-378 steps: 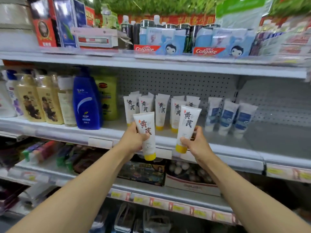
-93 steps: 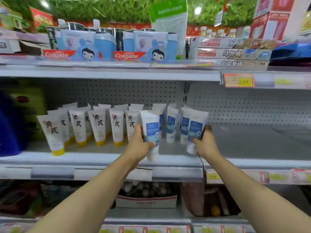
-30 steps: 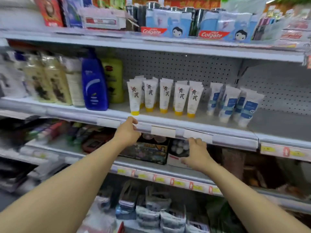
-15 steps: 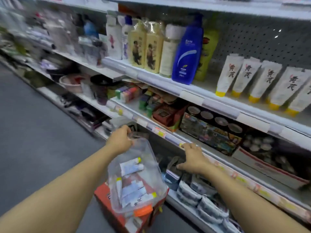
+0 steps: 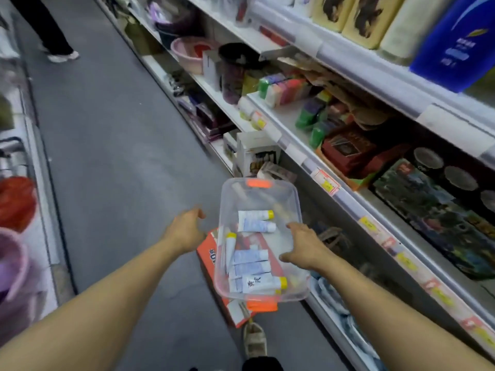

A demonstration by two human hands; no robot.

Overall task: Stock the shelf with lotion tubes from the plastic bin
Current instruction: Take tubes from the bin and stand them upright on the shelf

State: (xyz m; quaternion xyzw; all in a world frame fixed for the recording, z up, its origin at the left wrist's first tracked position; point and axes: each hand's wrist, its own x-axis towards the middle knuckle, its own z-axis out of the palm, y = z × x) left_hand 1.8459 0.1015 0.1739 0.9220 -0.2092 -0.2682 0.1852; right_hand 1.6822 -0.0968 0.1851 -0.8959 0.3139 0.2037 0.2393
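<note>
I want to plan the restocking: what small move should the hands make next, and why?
Probably the right hand should dip into the plastic bin and pick up a lotion tube. Both hands hold nothing, the right one is at the bin's rim, and several tubes lie loose inside.

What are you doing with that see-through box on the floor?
A person is reaching down with both hands toward a clear plastic bin that sits on an orange box in a shop aisle. Several lotion tubes lie inside it. The right hand is over the bin's right rim and the left hand is just beside it. Neither holds a tube yet.
</note>
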